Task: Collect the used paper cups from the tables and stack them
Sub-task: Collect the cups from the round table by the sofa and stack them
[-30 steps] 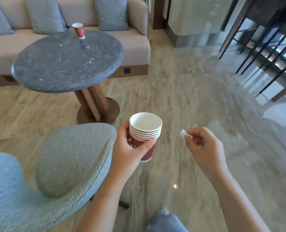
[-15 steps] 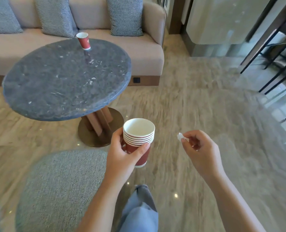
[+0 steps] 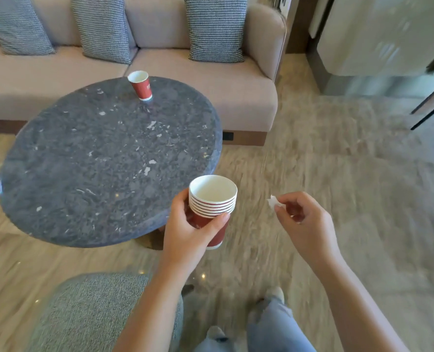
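Observation:
My left hand (image 3: pixel 188 232) grips a stack of several red paper cups (image 3: pixel 212 201) with white rims, held upright over the near right edge of a round dark stone table (image 3: pixel 104 161). A single red paper cup (image 3: pixel 141 85) stands upright at the table's far edge, well beyond the stack. My right hand (image 3: pixel 305 222) is to the right of the stack, over the floor, and pinches a small white scrap of paper (image 3: pixel 273 200) between thumb and forefinger.
A beige sofa (image 3: pixel 211 80) with checked cushions stands behind the table. A grey upholstered chair (image 3: pixel 91 313) is at the bottom left. My legs and shoes (image 3: pixel 272 301) show at the bottom. Dark chair legs (image 3: pixel 429 113) stand at the right on the marble floor.
I have walked closer to the round table, which now looms larger and lies under the stack's left side. Both hands keep their hold; the grey chair has slid down and out of view.

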A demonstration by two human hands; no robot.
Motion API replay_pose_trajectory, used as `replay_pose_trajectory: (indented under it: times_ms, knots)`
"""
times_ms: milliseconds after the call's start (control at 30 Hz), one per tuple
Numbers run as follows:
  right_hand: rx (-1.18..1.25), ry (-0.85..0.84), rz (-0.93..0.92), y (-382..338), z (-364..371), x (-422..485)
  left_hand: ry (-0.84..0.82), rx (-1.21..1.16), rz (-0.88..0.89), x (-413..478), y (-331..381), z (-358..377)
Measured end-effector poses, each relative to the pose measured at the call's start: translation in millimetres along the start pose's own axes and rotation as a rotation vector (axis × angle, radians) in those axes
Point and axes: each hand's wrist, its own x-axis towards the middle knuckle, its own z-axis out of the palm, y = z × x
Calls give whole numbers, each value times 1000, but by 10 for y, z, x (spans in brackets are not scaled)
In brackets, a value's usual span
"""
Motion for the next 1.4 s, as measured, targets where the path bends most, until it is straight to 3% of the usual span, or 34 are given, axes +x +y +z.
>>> replay_pose_trajectory:
  times_ms: [367, 633, 1067, 1400]
  knots:
    - [23, -181, -74, 383, -164, 2046, 160, 4, 44, 1505, 378, 997]
    - [46, -308, -103, 484, -6, 3033, 326, 6, 17, 2126, 422, 1198]
    - [-19, -553, -141, 228, 1284, 4138, 560, -114, -34, 3292, 281, 512]
    - [-69, -778, -326, -282, 2511, 4668, 808, -165, -71, 3768, 161, -298]
